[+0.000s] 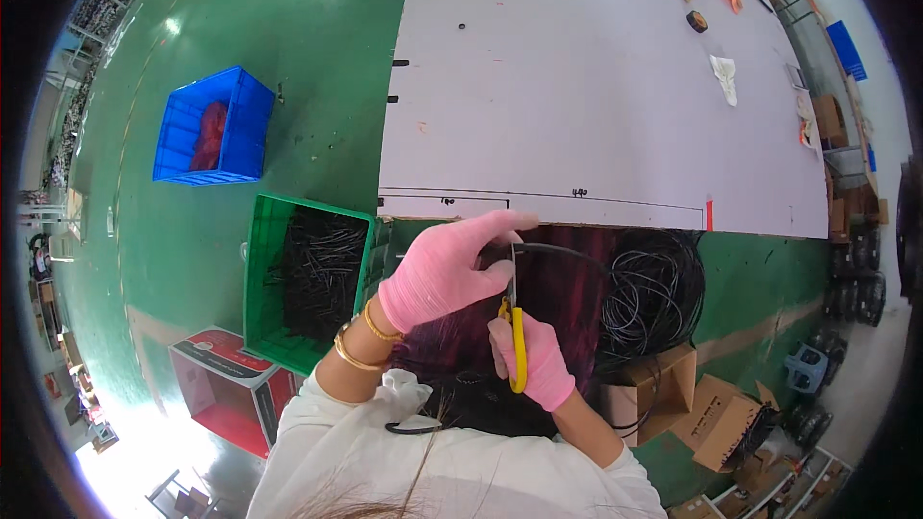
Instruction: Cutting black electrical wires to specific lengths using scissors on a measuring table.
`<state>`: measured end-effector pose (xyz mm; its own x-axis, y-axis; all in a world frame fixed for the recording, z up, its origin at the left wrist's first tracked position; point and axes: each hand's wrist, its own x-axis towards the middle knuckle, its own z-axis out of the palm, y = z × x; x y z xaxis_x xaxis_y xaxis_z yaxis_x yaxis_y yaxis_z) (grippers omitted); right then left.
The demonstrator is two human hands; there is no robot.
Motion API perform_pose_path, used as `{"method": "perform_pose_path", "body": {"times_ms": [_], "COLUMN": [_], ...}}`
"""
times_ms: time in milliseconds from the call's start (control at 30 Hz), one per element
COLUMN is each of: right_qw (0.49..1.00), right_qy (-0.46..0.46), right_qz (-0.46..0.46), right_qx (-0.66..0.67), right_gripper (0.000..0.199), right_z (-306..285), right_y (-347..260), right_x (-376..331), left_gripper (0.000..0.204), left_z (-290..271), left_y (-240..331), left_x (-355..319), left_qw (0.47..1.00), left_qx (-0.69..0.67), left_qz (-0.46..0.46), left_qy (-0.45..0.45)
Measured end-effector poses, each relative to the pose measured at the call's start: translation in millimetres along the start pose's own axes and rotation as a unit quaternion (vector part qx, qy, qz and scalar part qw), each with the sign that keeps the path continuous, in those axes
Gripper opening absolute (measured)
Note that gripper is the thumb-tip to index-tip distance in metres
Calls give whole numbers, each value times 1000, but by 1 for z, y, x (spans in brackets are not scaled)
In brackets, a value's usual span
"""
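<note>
My right hand [538, 360] is closed round the yellow-handled scissors [516, 332], blades pointing to twelve o'clock against the black cable [562, 252]. My left hand [447, 269], at ten o'clock from the scissors, pinches that cable just beside the blades. I judge this the cutting step; next calls for a clean squeeze. The cable coil [654, 293] sits at two o'clock, the green crate [258, 269] of cut lengths at nine, the white table [577, 86] beyond.
</note>
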<state>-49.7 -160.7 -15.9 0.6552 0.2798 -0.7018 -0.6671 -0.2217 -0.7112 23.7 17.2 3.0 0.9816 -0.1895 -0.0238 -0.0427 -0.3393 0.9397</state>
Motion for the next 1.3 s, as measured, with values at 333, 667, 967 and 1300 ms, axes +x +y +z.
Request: {"method": "perform_pose_path", "body": {"times_ms": [333, 667, 967, 1300], "right_qw": [999, 866, 805, 735], "right_qy": [9, 269, 209, 76], "right_qz": [-20, -381, -447, -494], "right_qx": [26, -180, -330, -459], "right_gripper": [35, 29, 29, 19], "right_z": [-2, -44, -58, -33], "right_y": [11, 23, -33, -103], "right_x": [-8, -11, 14, 64], "left_gripper": [32, 31, 37, 23], "left_z": [-9, -17, -54, -75], "left_y": [-7, -8, -1, -30], "left_x": [16, 8, -40, -78], "left_qw": [929, 917, 942, 901], "left_qx": [-285, -337, -307, 318], "left_qz": [-107, -127, -114, 60], "left_qy": [-210, -170, -70, 290]}}
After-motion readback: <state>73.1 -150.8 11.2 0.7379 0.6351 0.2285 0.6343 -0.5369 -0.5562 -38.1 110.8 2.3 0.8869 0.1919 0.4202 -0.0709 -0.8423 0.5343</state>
